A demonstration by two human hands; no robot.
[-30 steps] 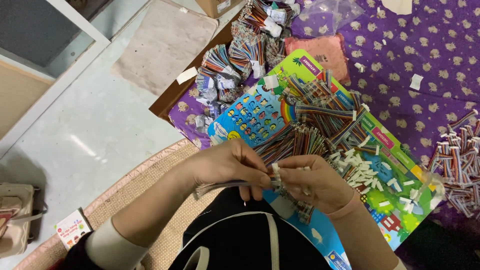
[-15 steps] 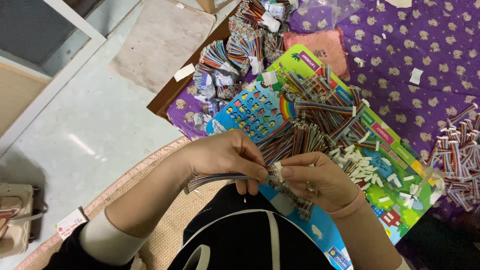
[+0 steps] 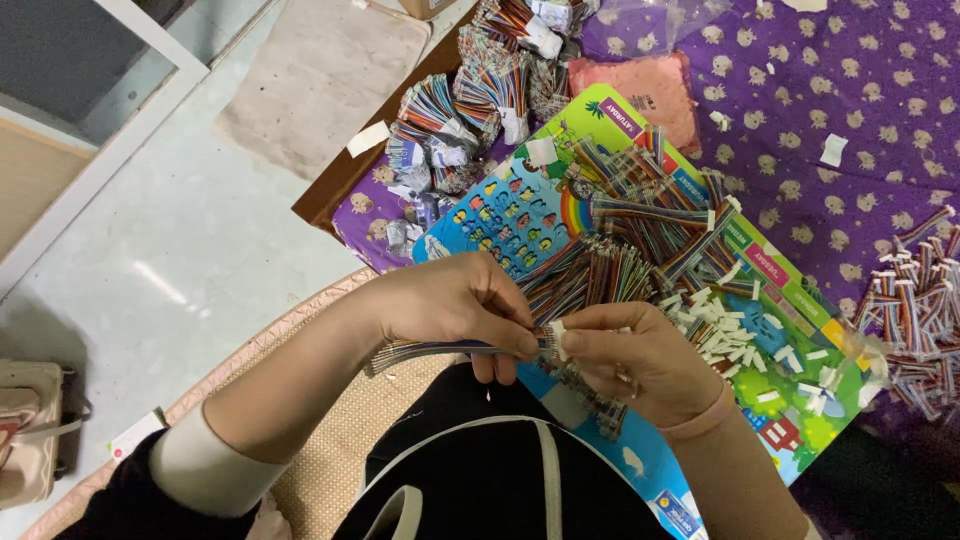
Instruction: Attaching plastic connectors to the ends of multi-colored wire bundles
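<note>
My left hand (image 3: 455, 305) pinches a flat multicoloured ribbon cable (image 3: 420, 352) that trails off to the left over my lap. My right hand (image 3: 625, 355) grips the cable's end, where a small white connector (image 3: 556, 333) sits between thumb and fingers, and it also holds a short bundle of similar cables (image 3: 590, 395) underneath. Both hands meet above the near edge of a bright children's board (image 3: 520, 215) printed with coloured shapes. On the board lie loose striped cables (image 3: 640, 215) and a heap of small white connectors (image 3: 720, 325).
Bundled cables (image 3: 470, 105) lie at the board's far end, and more finished cables (image 3: 915, 300) are piled at the right. A purple patterned cloth (image 3: 850, 90) covers the floor, with a pink pouch (image 3: 635, 90), a woven mat (image 3: 330, 460) and a beige bag (image 3: 25, 430) nearby.
My hands stay close together on the cable end, with only small finger movements at the white connector. The view has shifted slightly.
</note>
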